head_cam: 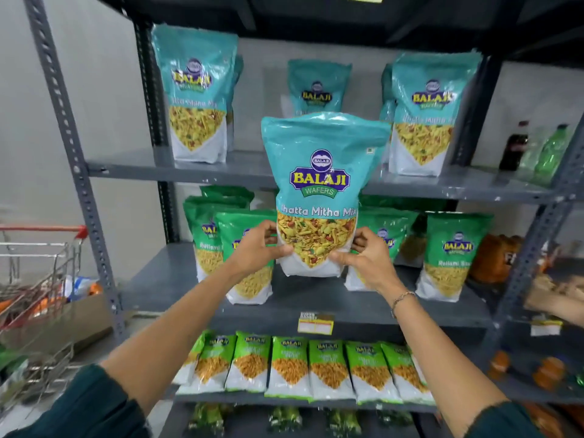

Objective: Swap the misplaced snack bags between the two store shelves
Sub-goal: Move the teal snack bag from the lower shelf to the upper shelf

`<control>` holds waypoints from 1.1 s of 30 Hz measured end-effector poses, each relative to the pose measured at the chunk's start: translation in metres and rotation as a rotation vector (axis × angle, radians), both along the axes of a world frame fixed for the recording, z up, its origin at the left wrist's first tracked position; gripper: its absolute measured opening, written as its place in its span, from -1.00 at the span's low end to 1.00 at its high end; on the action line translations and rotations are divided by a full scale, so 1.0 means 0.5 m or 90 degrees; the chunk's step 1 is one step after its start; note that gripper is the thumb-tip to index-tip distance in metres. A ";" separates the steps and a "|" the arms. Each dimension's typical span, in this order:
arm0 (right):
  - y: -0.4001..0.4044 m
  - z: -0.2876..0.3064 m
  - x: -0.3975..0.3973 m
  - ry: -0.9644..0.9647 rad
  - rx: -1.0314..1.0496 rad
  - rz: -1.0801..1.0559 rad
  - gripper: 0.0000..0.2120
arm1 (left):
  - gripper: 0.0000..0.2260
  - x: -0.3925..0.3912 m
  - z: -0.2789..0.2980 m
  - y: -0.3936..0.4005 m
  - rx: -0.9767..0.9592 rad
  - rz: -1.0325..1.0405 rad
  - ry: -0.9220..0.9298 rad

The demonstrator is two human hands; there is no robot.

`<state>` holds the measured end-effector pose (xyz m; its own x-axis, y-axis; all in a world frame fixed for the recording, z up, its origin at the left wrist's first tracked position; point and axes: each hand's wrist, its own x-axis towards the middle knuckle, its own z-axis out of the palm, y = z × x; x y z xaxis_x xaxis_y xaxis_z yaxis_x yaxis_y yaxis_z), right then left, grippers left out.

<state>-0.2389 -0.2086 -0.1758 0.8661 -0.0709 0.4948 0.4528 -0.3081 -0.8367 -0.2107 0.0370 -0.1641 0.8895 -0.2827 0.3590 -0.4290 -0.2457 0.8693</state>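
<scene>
At the far left a shopping cart (38, 263) with a red handle is parked beside the grey steel rack. On the upper shelf (189, 173) teal Khatta Mitha Mix bags (197, 96) are stood upright in a row, with a gap left near the middle where one more would fit. On the middle shelf (177, 279) green Ratlami Sev bags (245, 257) are lined up in the same way. The left hand (257, 248) is closed on the lower left edge of a teal Khatta Mitha Mix bag (322, 191), thumb in front and fingers (268, 229) curled behind. That bag is held upright in the air in front of the green row, its top reaching above the upper shelf's edge, its label kept facing outward. The right hand (368, 257) is clamped on the lower right edge in mirror fashion. The low, two-sided hold is judged to keep the tall pouch from flopping while it is lifted. By its colour the bag is judged to belong with the teal row above. Soft-drink bottles (537, 150) are seen at the far right.
</scene>
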 end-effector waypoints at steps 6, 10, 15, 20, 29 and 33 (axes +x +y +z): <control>0.030 0.131 0.033 -0.077 0.019 0.024 -0.58 | -0.68 0.012 0.145 0.028 -0.013 0.018 -0.067; 0.039 0.209 0.073 -0.098 0.028 0.033 -0.47 | -0.72 0.043 0.231 0.036 0.013 0.050 -0.109; 0.045 0.287 0.147 -0.102 0.022 0.029 -0.45 | -0.79 0.113 0.311 0.034 0.017 0.057 -0.121; 0.032 0.325 0.251 -0.078 0.027 -0.008 -0.59 | -0.81 0.208 0.350 0.011 0.018 0.055 -0.127; -0.024 0.340 0.422 -0.001 0.058 -0.024 -0.63 | -0.70 0.404 0.350 -0.059 0.026 0.060 -0.091; -0.044 0.337 0.467 0.026 0.043 -0.025 -0.66 | -0.71 0.454 0.338 -0.083 0.024 0.059 -0.082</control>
